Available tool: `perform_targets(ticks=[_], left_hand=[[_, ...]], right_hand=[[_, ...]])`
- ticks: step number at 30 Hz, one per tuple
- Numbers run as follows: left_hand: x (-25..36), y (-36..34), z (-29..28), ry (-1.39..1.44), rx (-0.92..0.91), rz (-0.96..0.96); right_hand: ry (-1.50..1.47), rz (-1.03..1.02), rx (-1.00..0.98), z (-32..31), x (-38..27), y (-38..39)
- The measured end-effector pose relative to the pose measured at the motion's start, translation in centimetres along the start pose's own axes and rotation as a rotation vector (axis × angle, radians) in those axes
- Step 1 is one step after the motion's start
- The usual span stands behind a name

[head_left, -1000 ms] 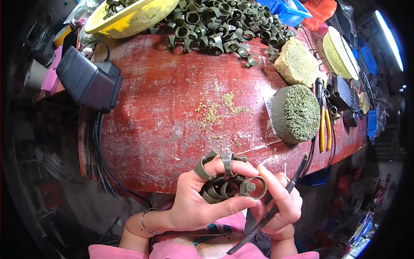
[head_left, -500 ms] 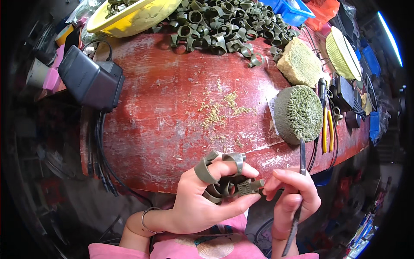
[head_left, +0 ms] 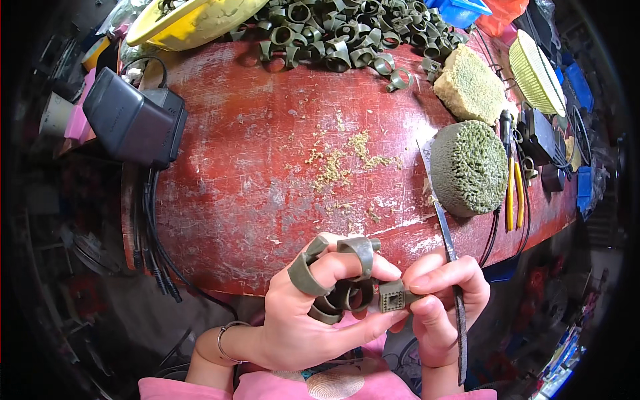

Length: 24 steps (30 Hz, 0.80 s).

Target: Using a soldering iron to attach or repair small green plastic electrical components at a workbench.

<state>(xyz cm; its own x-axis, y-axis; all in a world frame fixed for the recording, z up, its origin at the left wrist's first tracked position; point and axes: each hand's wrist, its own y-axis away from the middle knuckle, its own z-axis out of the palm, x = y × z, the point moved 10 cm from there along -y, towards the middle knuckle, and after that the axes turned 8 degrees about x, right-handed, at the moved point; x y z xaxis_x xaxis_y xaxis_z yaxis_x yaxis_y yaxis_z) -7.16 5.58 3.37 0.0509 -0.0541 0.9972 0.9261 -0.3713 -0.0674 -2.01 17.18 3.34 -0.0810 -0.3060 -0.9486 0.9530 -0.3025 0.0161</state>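
Observation:
My left hand (head_left: 293, 327) is closed around several olive-green wax-like ring pieces (head_left: 307, 277), some slipped over its fingers, near the front edge. One piece with a square, dotted head (head_left: 392, 301) sits between its thumb and my right hand's fingertips. My right hand (head_left: 450, 310), fingers curled, holds a long dark flat file (head_left: 460, 330) upright, its tip pointing away from me toward a round green, rough-topped block (head_left: 473, 167). Many similar rings (head_left: 337, 50) lie heaped at the back of the worn red table (head_left: 240, 187).
A black device (head_left: 130, 120) with cables stands left. Behind are a yellow basin (head_left: 187, 33) and blue bin (head_left: 457, 10). Right are a pale coarse block (head_left: 467, 83), yellow-handled pliers (head_left: 515, 197), a woven-look basket (head_left: 533, 70) and black boxes. Yellowish shavings (head_left: 333, 173) lie mid-table.
My right hand moved right and turned the file more upright, then came back to the piece. The piece in my left hand has turned to show its square head.

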Motion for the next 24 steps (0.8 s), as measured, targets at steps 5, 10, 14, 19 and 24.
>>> perform_targets(ticks=[5, 10, 14, 19, 24], left_hand=[[-0.8, 0.0, 0.1, 0.055, -0.01, -0.03], [-0.9, 0.0, 0.0, 0.077, -0.008, -0.002], [-0.8, 0.0, 0.3, 0.067, -0.017, -0.013], [-0.6, -0.1, 0.2, 0.03, -0.01, 0.004], [-1.2, 0.0, 0.2, 0.028, -0.02, -0.054]], right_hand=[[-0.207, 0.082, 0.031, -0.1, 1.0, 0.1], [-0.269, 0.161, 0.05, -0.4, 2.0, 0.2], [-0.276, 0.151, 0.048, -0.6, 1.8, 0.2], [-0.314, 0.181, 0.04, -0.4, 2.0, 0.2], [-0.313, 0.2, 0.049, -0.4, 2.2, 0.2]])
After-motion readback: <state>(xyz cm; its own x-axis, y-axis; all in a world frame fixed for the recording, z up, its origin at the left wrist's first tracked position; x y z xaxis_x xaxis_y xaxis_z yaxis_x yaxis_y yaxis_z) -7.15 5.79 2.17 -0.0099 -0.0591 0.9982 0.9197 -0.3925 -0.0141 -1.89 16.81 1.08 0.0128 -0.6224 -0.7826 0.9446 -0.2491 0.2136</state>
